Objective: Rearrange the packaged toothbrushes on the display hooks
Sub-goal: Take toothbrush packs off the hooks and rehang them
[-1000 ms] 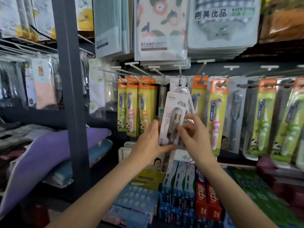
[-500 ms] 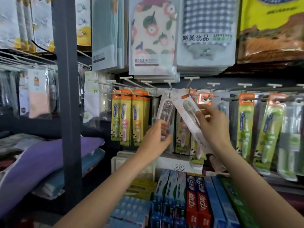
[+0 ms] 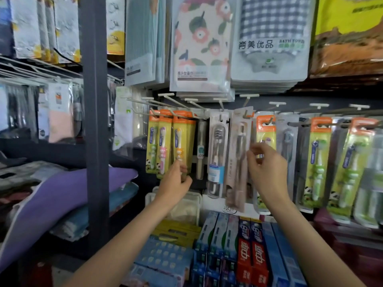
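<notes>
The beige toothbrush pack [image 3: 238, 158] hangs tilted on its hook [image 3: 246, 114], beside the clear pack [image 3: 216, 154]. The right hand [image 3: 267, 170] has loosely curled fingers at its edge; contact is blurred, cannot tell. The left hand [image 3: 176, 181] is half-open, empty. Risk: a nudge could slip the pack off, since its hole appears barely seated. Hook tips are indistinct.
</notes>
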